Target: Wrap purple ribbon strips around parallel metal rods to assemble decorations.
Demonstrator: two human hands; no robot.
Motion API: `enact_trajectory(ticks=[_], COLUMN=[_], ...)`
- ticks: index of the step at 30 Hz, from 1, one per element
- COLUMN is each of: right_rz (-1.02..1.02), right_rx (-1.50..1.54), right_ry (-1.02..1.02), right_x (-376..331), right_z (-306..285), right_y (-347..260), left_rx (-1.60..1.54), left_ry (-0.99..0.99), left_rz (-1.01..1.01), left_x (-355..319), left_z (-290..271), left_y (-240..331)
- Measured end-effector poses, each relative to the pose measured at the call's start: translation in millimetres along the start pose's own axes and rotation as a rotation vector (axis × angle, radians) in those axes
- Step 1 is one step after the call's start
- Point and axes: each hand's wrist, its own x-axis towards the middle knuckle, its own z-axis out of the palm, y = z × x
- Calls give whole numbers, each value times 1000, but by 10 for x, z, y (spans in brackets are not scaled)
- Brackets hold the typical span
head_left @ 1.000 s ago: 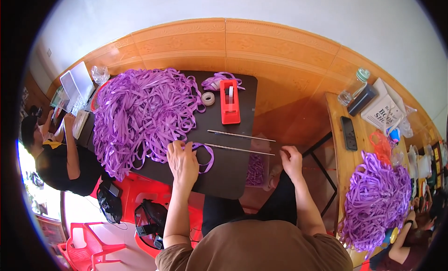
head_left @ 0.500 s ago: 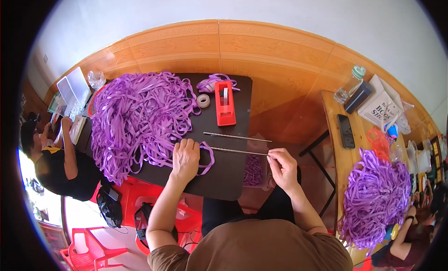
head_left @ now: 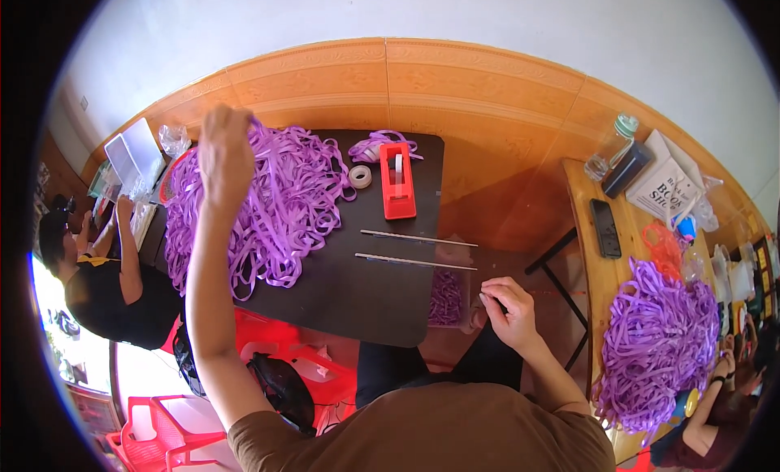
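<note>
Above the far left of the purple ribbon heap (head_left: 280,196), my left hand (head_left: 226,159) is raised and smeared by motion. A strand of ribbon shows by its fingertips, but whether they grip it I cannot tell. My right hand (head_left: 510,313) hovers past the right edge of the dark table (head_left: 349,305), its thumb and fingers pinched together; anything between them is too small to make out. Two thin metal rods, a far rod (head_left: 418,238) and a near rod (head_left: 416,261), lie roughly parallel on the table, their right ends jutting over the edge beside my right hand.
A red tape dispenser (head_left: 398,184), a tape roll (head_left: 360,177) and a small ribbon bundle (head_left: 382,145) sit at the back. A bin (head_left: 447,297) of purple pieces stands below. The wooden table (head_left: 581,220) holds a phone (head_left: 604,228) and more ribbon (head_left: 658,350). People sit at both sides.
My left hand has swung up and left from the near rod to above the heap, and the purple loop there is gone. My right hand has let go of the rod and drawn back slightly.
</note>
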Motion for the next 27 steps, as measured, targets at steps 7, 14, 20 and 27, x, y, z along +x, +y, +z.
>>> enact_trajectory(ticks=[7,14,20,27], right_rz=[20,27,37,57], right_rx=[37,53,84,193], right_ry=[-8,-2,-10,-68], right_x=[-7,-35,18,225], right_z=[3,-38,-17,30], right_y=[-30,7,-11,-147], left_rx=[-846,-1171,-1070,-1153], left_ry=[-66,-424,-542,-548], left_rz=[-593,-719,-597,-540], left_x=[575,357,303,223], left_z=[-143,90,125,149], left_y=[-363,-418,-297,-47])
